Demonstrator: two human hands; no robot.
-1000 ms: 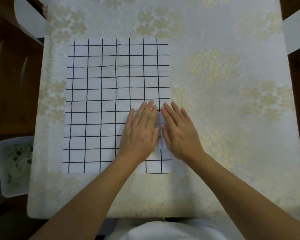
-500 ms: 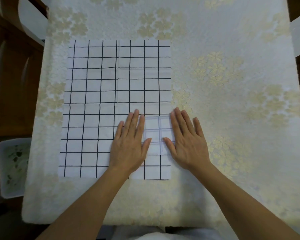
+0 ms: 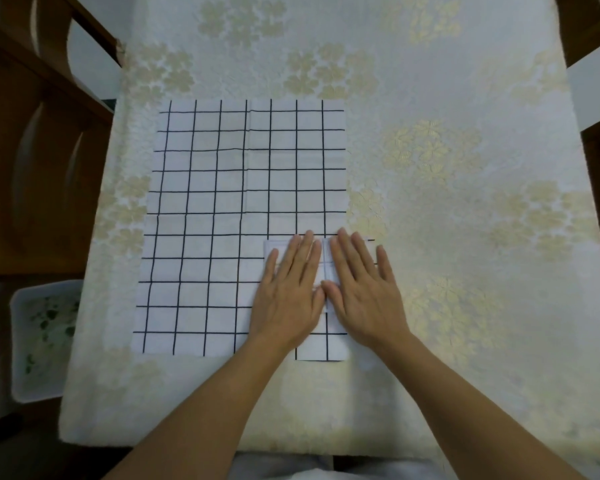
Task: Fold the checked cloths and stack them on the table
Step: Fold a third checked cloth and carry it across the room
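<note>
1. Both hands flat, palms down, fingers spread and pressing; nothing pinched.
2. Left hand and right hand side by side, thumbs touching, laid on a small folded cloth near the table's front edge.
3. Folded cloth almost hidden: only a pale strip between the hands, a corner left of the left fingers and a sliver at the right fingertips showing. Number of layers impossible to tell.
4. Underneath, 1 large open cloth spread flat, black grid on white, left of the table's middle; folded cloth on its near right corner, overhanging slightly to the right.
5. Flat palms likely there to press the folds down and squeeze out air, so the bundle stays shut and sits level as the base of a stack.
6. Likely placed near the body for an easy push from above.
7. Table draped in a cream flowered cover, bare to the right: room for the stack.
8. Judged progress: 1 cloth folded, open cloth still to fold.
9. White tub on the floor at left, wooden chairs around; no part in this step.
</note>
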